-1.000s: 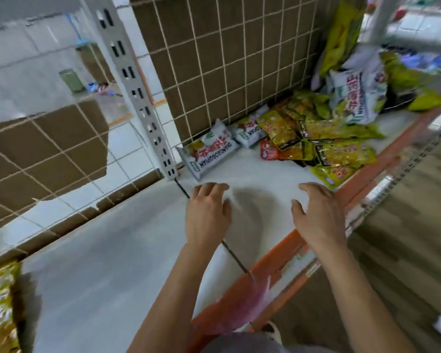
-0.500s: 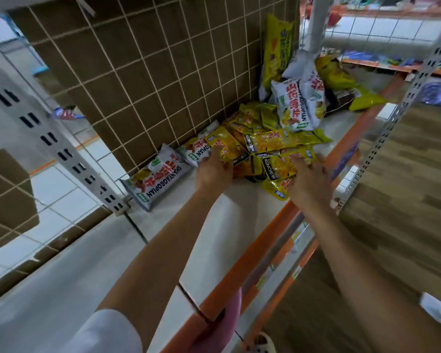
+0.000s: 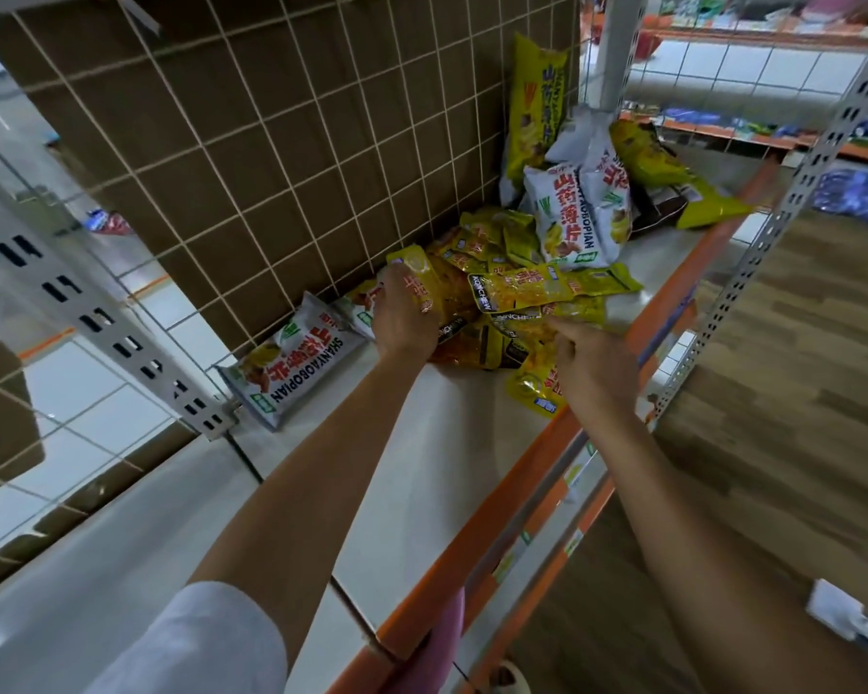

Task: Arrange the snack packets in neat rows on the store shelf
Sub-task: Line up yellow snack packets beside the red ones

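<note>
Current step, as I judge it: gathering stock from the loose pile before any row is laid. No neat row exists yet on the store shelf point(image 3: 437, 473).

Hand state: my left hand point(image 3: 404, 320) is curled around a small yellow packet point(image 3: 422, 278) at the near-left edge of the heap of small yellow packets point(image 3: 517, 303). My right hand point(image 3: 590, 363) rests on the heap's near-right side; I cannot tell whether its fingers have closed on a packet.

Location of stock: the heap lies against the brown grid back panel point(image 3: 271, 167), mid-shelf. Larger white bags point(image 3: 572, 212) lean behind it, and one white bag point(image 3: 296, 365) lies flat to the left, touching the panel. A tall yellow bag point(image 3: 534, 107) stands in the corner.

Next move, my estimate: lift the held packet clear, carry it to the bare near part of the shelf, and set it face-up and square to the orange front edge point(image 3: 512, 498).

Legible text: "SHANYAOBOPIAN" on the white bags; "AOINCHEW", partly legible, on the yellow packets. Red Chinese characters are unreadable to me.
</note>
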